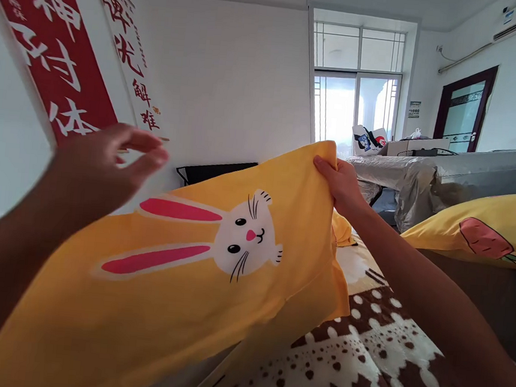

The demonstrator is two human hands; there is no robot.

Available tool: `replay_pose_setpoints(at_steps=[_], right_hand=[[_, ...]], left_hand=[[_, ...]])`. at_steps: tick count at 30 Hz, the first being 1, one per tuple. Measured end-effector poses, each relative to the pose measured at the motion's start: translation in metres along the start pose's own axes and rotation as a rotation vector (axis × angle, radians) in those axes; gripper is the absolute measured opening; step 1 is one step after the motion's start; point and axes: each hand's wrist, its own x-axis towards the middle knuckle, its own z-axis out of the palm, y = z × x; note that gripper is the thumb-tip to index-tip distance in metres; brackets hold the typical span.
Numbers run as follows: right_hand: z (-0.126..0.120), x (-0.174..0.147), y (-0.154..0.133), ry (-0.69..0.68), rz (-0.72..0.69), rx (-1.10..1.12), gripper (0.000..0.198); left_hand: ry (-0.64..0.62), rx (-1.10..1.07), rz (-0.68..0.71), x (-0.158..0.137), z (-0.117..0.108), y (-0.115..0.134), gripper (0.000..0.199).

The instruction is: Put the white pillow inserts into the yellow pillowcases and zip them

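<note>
A yellow pillowcase [176,307], printed with a white rabbit face and long pink-lined ears, is held up in front of me. My right hand [344,183] pinches its upper right corner, thumb on the near side. Off to the left, my left hand [111,162] is raised at the cloth's upper edge, slightly blurred. Its fingers are bent and loosely apart, with no cloth visible between them. The pillowcase's lower left part runs out of view behind my left forearm.
Below lies a brown and white patterned bedspread [362,347]. A yellow pillow [436,224] with a carrot print is at the right. Behind it stands furniture under a grey plastic cover [467,176], with a box [418,147] on top. Red and white scrolls hang on the left wall.
</note>
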Motion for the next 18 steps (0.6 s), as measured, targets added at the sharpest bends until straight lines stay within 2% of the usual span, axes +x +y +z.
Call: replay_pose_setpoints(at_steps=[2, 4, 6, 8, 10, 13, 16, 18], right_hand=[[0.001, 0.0, -0.001, -0.016, -0.031, -0.003, 0.042], [0.0, -0.001, -0.003, -0.029, -0.052, -0.007, 0.043], [-0.003, -0.001, -0.006, -0.024, -0.06, -0.015, 0.043], [-0.008, -0.003, -0.007, -0.012, -0.049, -0.022, 0.042], [-0.017, -0.008, -0.002, -0.033, -0.002, -0.01, 0.04], [-0.036, -0.026, 0.02, -0.215, 0.11, 0.052, 0.042], [-0.058, -0.056, 0.062, -0.481, 0.263, 0.066, 0.054], [-0.072, -0.079, 0.097, -0.594, 0.414, 0.019, 0.056]], left_hand=[[-0.069, -0.122, 0.111, 0.003, 0.018, 0.035, 0.055], [-0.197, -0.222, 0.217, 0.007, 0.039, 0.073, 0.066], [-0.316, -0.262, 0.261, 0.011, 0.057, 0.102, 0.058], [-0.394, -0.308, 0.282, 0.014, 0.069, 0.118, 0.045], [-0.441, -0.359, 0.277, 0.016, 0.076, 0.123, 0.041], [-0.453, -0.41, 0.234, 0.019, 0.081, 0.118, 0.04], [-0.415, -0.412, 0.172, 0.024, 0.084, 0.11, 0.042], [-0.409, -0.429, 0.13, 0.03, 0.086, 0.106, 0.04]])
